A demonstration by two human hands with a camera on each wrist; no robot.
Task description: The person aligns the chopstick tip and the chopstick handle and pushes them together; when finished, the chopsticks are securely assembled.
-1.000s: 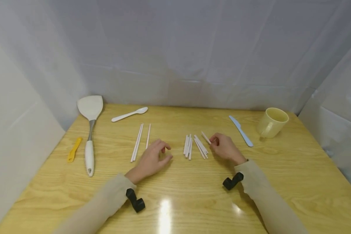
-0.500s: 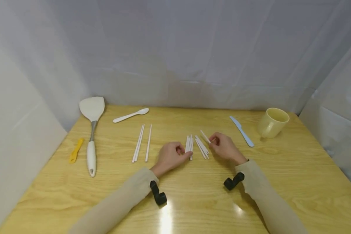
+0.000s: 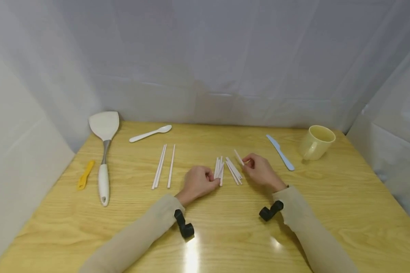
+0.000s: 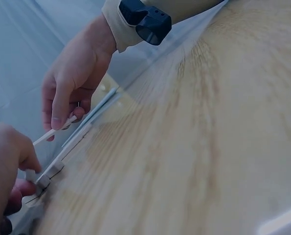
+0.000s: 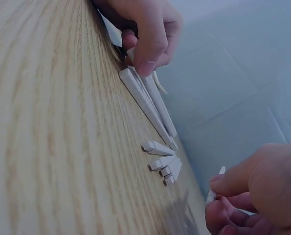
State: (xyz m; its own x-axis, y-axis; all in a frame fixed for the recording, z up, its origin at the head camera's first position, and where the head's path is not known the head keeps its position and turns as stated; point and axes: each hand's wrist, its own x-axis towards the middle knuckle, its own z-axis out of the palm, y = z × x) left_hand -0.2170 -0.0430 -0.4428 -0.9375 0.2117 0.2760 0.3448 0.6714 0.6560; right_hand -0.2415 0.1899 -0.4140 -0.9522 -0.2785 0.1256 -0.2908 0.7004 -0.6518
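My left hand point(image 3: 199, 184) is over the near end of a small bundle of short white sticks point(image 3: 216, 167). Its thumb and finger pinch the end of one white stick point(image 4: 30, 174), which lies tilted across the others. The right hand point(image 3: 260, 171) pinches another short white stick point(image 3: 238, 156) between thumb and fingers, its far end pointing away and left. Between the hands, a second bundle of white sticks point(image 3: 234, 170) fans out on the table. In the right wrist view, the blunt square ends of these sticks point(image 5: 157, 164) face the camera.
Longer white sticks point(image 3: 159, 167) lie left of the left hand. Farther left are a white turner point(image 3: 104, 159) and a small yellow tool point(image 3: 85, 175). A white spoon point(image 3: 150, 134) lies behind; a light blue knife point(image 3: 280, 152) and a yellow mug point(image 3: 317, 143) stand right.
My left hand has moved right from beside the longer sticks to the left bundle, and now pinches a stick there. The right hand keeps its stick in about the same place.
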